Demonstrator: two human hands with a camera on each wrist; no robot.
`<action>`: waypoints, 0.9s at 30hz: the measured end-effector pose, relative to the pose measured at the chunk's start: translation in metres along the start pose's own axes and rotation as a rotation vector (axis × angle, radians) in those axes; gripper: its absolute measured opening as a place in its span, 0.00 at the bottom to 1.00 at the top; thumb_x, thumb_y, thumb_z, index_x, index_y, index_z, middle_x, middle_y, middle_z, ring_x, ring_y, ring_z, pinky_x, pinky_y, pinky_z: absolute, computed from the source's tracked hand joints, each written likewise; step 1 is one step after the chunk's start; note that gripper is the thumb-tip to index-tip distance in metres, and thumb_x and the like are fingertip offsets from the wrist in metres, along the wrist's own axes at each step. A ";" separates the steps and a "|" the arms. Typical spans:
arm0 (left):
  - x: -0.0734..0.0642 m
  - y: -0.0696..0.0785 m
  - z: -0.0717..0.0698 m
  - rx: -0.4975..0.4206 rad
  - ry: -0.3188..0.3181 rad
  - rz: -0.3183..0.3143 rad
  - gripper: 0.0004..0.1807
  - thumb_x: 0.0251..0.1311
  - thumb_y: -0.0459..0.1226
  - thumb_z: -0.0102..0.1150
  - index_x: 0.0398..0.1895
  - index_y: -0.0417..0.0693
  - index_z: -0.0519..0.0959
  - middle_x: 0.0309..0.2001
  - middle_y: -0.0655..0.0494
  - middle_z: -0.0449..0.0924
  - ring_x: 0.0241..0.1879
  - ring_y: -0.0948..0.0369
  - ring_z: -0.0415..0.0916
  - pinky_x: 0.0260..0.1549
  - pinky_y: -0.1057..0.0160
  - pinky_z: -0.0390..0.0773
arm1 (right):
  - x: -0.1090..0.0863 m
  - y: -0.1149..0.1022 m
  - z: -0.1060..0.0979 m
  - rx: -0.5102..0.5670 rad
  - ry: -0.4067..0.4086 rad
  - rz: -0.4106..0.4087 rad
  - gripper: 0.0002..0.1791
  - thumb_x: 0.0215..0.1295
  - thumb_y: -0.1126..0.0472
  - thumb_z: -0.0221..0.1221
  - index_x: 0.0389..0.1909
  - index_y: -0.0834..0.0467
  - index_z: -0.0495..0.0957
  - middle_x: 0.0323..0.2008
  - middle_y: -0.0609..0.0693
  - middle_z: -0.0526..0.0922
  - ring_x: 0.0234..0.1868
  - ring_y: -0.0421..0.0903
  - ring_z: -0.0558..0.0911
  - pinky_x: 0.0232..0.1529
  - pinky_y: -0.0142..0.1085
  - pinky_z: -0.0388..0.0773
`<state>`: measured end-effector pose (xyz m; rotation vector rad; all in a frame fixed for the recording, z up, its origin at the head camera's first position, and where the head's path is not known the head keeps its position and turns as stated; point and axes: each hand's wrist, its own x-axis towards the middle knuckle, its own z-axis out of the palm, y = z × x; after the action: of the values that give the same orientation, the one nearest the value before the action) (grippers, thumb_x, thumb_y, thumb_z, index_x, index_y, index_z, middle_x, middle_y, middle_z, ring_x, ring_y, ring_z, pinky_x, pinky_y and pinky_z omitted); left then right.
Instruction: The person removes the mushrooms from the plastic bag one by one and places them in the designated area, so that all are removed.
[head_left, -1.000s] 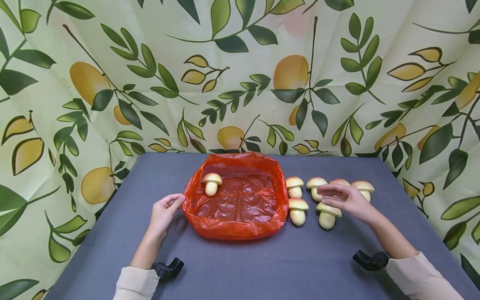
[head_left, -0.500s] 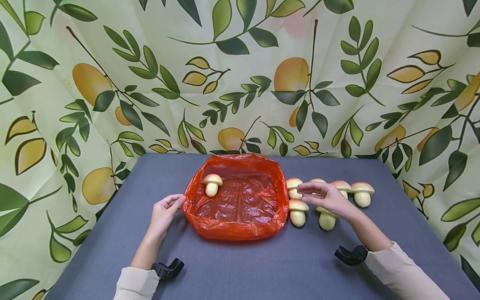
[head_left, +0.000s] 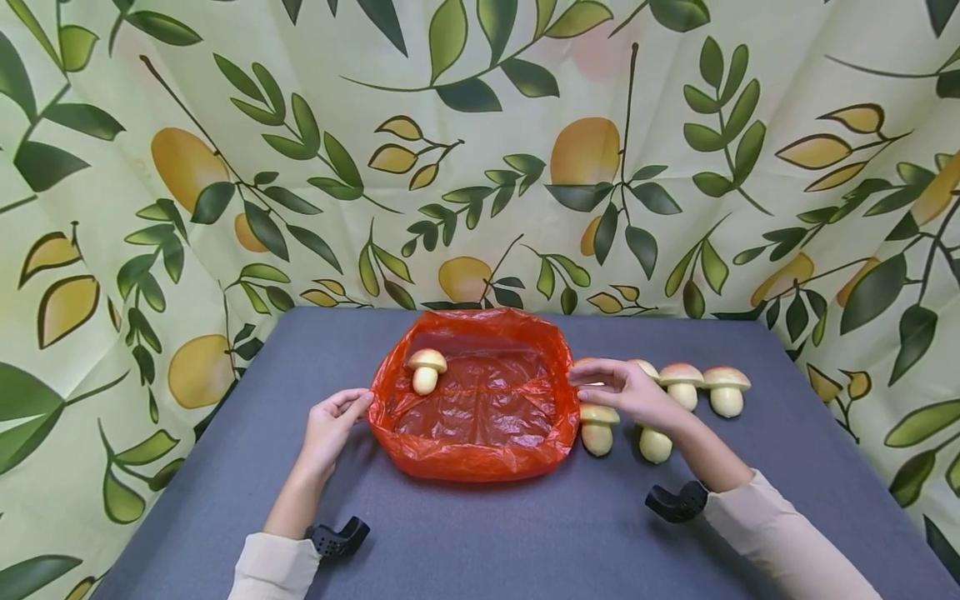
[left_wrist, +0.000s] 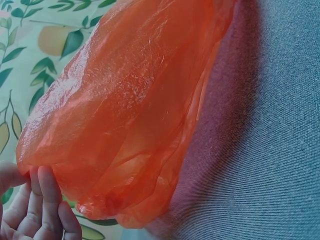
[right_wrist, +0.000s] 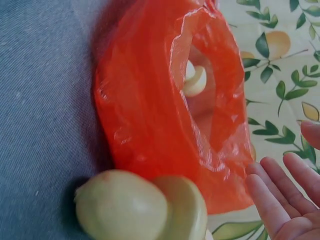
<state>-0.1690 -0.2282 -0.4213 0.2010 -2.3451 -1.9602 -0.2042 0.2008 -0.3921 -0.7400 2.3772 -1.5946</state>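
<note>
A red plastic bag (head_left: 472,465) stands wide-mouthed on the table, one toy mushroom (head_left: 425,372) lying inside at its left. With thumb and fingertips my left hand (head_left: 330,429) pinches the bag's left rim; the left wrist view shows this hand (left_wrist: 37,212) at the bag's edge. My right hand (head_left: 636,392) hovers at the bag's right rim, over several mushrooms and partly hiding them. In the right wrist view its fingers (right_wrist: 270,197) are extended and hold nothing; whether they touch the bag, I cannot tell. Beneath it is a mushroom (head_left: 597,432) beside the bag.
Further right lie more mushrooms, one at the far right (head_left: 726,392), one beside it (head_left: 681,383) and one nearer me (head_left: 656,446). A blue-grey cloth (head_left: 480,542) covers the table. Behind hangs a leaf-and-fruit patterned curtain (head_left: 495,108).
My right hand has moved left from above the right-hand mushrooms to the bag's right rim. The left hand keeps its pinch on the bag, and the mushroom inside lies where it was.
</note>
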 end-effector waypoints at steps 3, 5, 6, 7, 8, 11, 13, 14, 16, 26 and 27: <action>0.000 -0.001 0.000 -0.009 0.005 -0.002 0.12 0.66 0.36 0.56 0.43 0.34 0.79 0.22 0.76 0.81 0.26 0.74 0.79 0.35 0.70 0.81 | 0.005 -0.004 0.005 0.016 -0.015 0.032 0.23 0.64 0.62 0.61 0.58 0.67 0.72 0.55 0.71 0.78 0.51 0.34 0.82 0.47 0.25 0.79; 0.001 -0.002 0.001 -0.013 0.006 0.002 0.10 0.66 0.36 0.56 0.42 0.35 0.79 0.22 0.76 0.81 0.26 0.74 0.79 0.35 0.70 0.81 | 0.009 -0.007 0.008 0.018 -0.024 0.039 0.24 0.63 0.61 0.62 0.58 0.67 0.73 0.55 0.71 0.78 0.51 0.33 0.82 0.47 0.25 0.79; 0.001 -0.002 0.001 -0.015 0.007 0.004 0.10 0.66 0.35 0.56 0.42 0.36 0.80 0.22 0.76 0.81 0.26 0.74 0.79 0.35 0.70 0.81 | 0.011 -0.008 0.010 0.019 -0.029 0.037 0.24 0.63 0.61 0.62 0.58 0.67 0.73 0.55 0.71 0.78 0.50 0.32 0.82 0.47 0.25 0.79; 0.001 -0.003 0.001 -0.014 0.006 0.006 0.09 0.66 0.35 0.56 0.41 0.37 0.80 0.22 0.76 0.81 0.26 0.74 0.79 0.35 0.70 0.81 | 0.013 -0.009 0.012 0.024 -0.034 0.034 0.24 0.63 0.61 0.62 0.58 0.68 0.73 0.55 0.71 0.78 0.49 0.31 0.82 0.47 0.25 0.79; 0.001 -0.003 0.001 -0.014 0.006 0.008 0.09 0.66 0.35 0.56 0.41 0.37 0.80 0.22 0.76 0.81 0.26 0.74 0.79 0.35 0.69 0.81 | 0.014 -0.011 0.013 0.032 -0.040 0.031 0.24 0.63 0.62 0.62 0.58 0.68 0.72 0.55 0.72 0.77 0.48 0.29 0.82 0.47 0.25 0.79; 0.001 -0.003 0.002 -0.017 0.005 0.011 0.08 0.66 0.35 0.56 0.40 0.38 0.80 0.22 0.76 0.81 0.26 0.74 0.78 0.34 0.70 0.80 | 0.019 -0.014 0.018 0.045 -0.056 0.021 0.24 0.63 0.62 0.62 0.58 0.69 0.72 0.55 0.72 0.77 0.47 0.27 0.81 0.47 0.25 0.79; 0.001 -0.004 0.002 -0.019 0.005 0.011 0.07 0.66 0.34 0.56 0.40 0.39 0.80 0.22 0.76 0.81 0.25 0.74 0.79 0.34 0.71 0.80 | 0.022 -0.016 0.020 0.045 -0.061 0.024 0.24 0.63 0.62 0.62 0.58 0.68 0.72 0.55 0.71 0.77 0.47 0.26 0.81 0.47 0.25 0.79; 0.001 -0.004 0.002 -0.019 0.006 0.010 0.07 0.66 0.34 0.56 0.40 0.38 0.80 0.22 0.76 0.81 0.25 0.74 0.79 0.34 0.71 0.80 | 0.023 -0.016 0.021 0.043 -0.064 0.025 0.24 0.63 0.62 0.62 0.58 0.68 0.73 0.55 0.71 0.77 0.47 0.26 0.81 0.47 0.25 0.79; 0.001 -0.003 0.002 -0.015 0.007 0.008 0.09 0.66 0.35 0.56 0.41 0.37 0.80 0.22 0.76 0.81 0.26 0.74 0.79 0.35 0.70 0.80 | 0.026 -0.017 0.023 0.044 -0.071 0.027 0.23 0.63 0.62 0.62 0.57 0.68 0.73 0.55 0.71 0.78 0.46 0.27 0.81 0.47 0.26 0.79; 0.000 -0.002 0.001 -0.001 -0.007 0.011 0.15 0.67 0.36 0.55 0.46 0.31 0.78 0.22 0.77 0.81 0.26 0.74 0.79 0.36 0.70 0.80 | 0.043 -0.027 0.032 0.049 -0.103 0.051 0.24 0.63 0.61 0.62 0.57 0.68 0.73 0.56 0.69 0.78 0.54 0.49 0.83 0.49 0.31 0.81; 0.000 -0.002 0.001 -0.003 -0.007 0.010 0.14 0.67 0.36 0.55 0.45 0.32 0.78 0.22 0.77 0.81 0.26 0.74 0.79 0.35 0.71 0.80 | 0.045 -0.027 0.033 0.051 -0.106 0.051 0.23 0.63 0.62 0.62 0.57 0.68 0.74 0.55 0.68 0.79 0.53 0.48 0.84 0.48 0.31 0.81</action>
<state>-0.1693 -0.2275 -0.4232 0.1818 -2.3426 -1.9636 -0.2210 0.1437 -0.3755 -0.7290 2.2538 -1.5498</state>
